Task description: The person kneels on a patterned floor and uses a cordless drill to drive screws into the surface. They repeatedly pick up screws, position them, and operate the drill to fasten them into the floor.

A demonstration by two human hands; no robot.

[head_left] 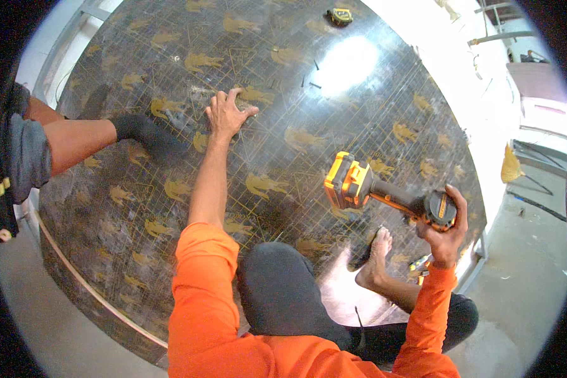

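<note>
My left hand reaches out onto a dark board printed with yellow lines and figures. Its fingers are spread, with the tips toward the surface, and I see nothing held in them. My right hand grips a yellow and black cordless drill by its motor end, over the board's right part. The drill lies sideways in the hand, its handle and battery pack pointing left. Its chuck end is hidden behind my hand.
A tape measure lies at the board's far edge. Several dark screws are scattered near a bright reflection. At the left, another person's leg rests on the board. My bare foot is below the drill, beside a small yellow tool.
</note>
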